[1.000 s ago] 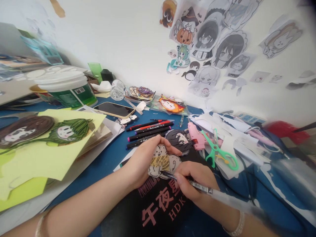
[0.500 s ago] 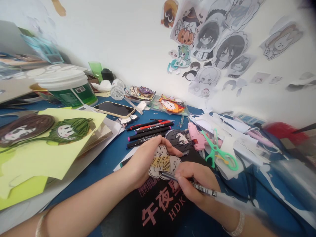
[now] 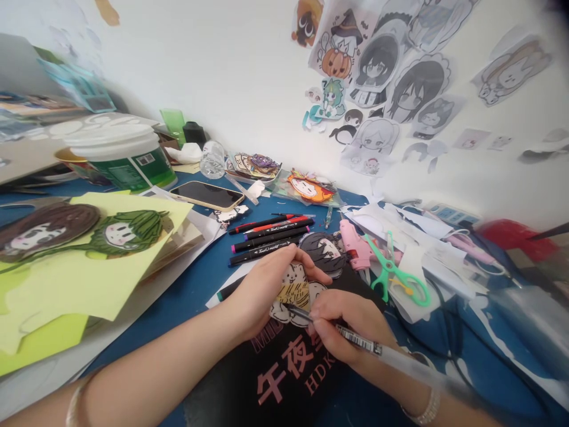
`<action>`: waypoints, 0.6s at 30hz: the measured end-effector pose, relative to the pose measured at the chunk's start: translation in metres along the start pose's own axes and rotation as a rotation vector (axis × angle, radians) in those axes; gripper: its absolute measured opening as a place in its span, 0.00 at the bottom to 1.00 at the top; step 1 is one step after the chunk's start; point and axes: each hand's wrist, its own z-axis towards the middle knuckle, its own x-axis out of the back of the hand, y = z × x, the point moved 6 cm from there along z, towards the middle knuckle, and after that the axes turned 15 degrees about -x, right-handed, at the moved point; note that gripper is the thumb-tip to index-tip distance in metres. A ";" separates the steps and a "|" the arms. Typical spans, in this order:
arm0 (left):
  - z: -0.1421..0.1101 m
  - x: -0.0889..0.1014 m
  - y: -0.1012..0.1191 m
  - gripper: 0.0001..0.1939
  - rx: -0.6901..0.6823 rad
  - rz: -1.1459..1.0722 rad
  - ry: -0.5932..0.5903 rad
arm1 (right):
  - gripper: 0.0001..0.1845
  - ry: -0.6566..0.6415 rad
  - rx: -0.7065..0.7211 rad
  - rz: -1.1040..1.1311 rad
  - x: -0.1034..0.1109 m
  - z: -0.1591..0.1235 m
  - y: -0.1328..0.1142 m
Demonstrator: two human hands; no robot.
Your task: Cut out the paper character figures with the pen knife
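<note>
A paper cutout of a cartoon cat (image 3: 295,290), white with a yellow striped middle, is held by my left hand (image 3: 262,290), whose fingers curl over its top and left edge. Pinched in my right hand (image 3: 351,323) is a gel pen (image 3: 358,339) with a clear barrel and barcode label; its tip meets the lower part of the cutout. Underneath lies a black board (image 3: 249,391) with pink lettering. Just behind my left fingers rests a dark-haired character cutout (image 3: 326,252). My right palm hides the cutout's right side.
Several markers (image 3: 267,240) lie behind my left hand. Green scissors (image 3: 393,276) and a pink glue gun (image 3: 355,244) are at the right, by white paper scraps. At left are yellow sheets (image 3: 128,284) with character cutouts, a phone (image 3: 208,196) and a white-lidded bucket (image 3: 120,148).
The pen and my right hand have shifted slightly left across the cutout, covering more of its right side. My left hand keeps its hold. The whole view has moved a little.
</note>
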 end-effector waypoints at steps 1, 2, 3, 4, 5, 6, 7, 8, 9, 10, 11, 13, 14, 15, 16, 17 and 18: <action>0.000 0.000 0.000 0.24 -0.003 0.001 0.001 | 0.09 -0.001 -0.003 -0.001 0.000 0.000 0.000; 0.000 0.000 0.000 0.24 -0.002 0.002 -0.001 | 0.09 -0.004 -0.010 -0.003 0.000 0.000 0.000; -0.001 0.000 0.000 0.24 -0.002 0.004 -0.002 | 0.09 -0.010 -0.017 -0.005 -0.001 0.000 0.001; -0.001 0.000 0.000 0.24 -0.003 0.005 -0.004 | 0.10 -0.016 -0.024 -0.004 -0.001 0.000 0.001; -0.002 0.001 0.000 0.24 -0.004 0.008 -0.004 | 0.10 -0.021 -0.029 -0.002 -0.001 0.000 0.001; -0.002 0.001 0.000 0.24 -0.006 0.009 -0.006 | 0.10 -0.024 -0.033 0.002 -0.002 0.000 0.002; -0.002 0.001 0.000 0.23 -0.008 0.011 -0.007 | 0.10 -0.026 -0.034 0.008 -0.002 0.000 0.002; -0.002 0.001 0.000 0.23 -0.010 0.013 -0.009 | 0.10 -0.030 -0.036 0.013 -0.002 0.000 0.002; -0.002 0.001 0.000 0.22 -0.014 0.013 -0.011 | 0.10 -0.031 -0.037 0.017 -0.002 0.000 0.002; -0.002 0.000 0.000 0.22 -0.015 0.013 -0.014 | 0.10 -0.035 -0.041 0.017 -0.002 0.000 0.002; -0.001 0.000 0.000 0.22 -0.016 0.012 -0.016 | 0.10 -0.041 -0.045 0.015 -0.002 0.000 0.002; 0.000 0.000 0.000 0.22 -0.018 0.012 -0.019 | 0.11 -0.045 -0.055 0.010 -0.002 0.000 0.002; 0.000 0.000 0.000 0.23 -0.017 0.012 -0.019 | 0.12 -0.045 -0.058 0.008 -0.003 0.000 0.002; 0.001 0.001 -0.001 0.23 -0.016 0.012 -0.018 | 0.12 -0.043 -0.059 0.009 -0.003 0.000 0.002; 0.001 0.001 -0.001 0.24 -0.015 0.012 -0.020 | 0.12 -0.042 -0.059 0.010 -0.003 0.000 0.002; 0.001 0.001 -0.001 0.24 -0.018 0.010 -0.022 | 0.12 -0.040 -0.057 0.012 -0.003 0.000 0.001; 0.001 0.001 -0.001 0.24 -0.020 0.009 -0.025 | 0.12 -0.041 -0.056 0.013 -0.003 0.000 0.001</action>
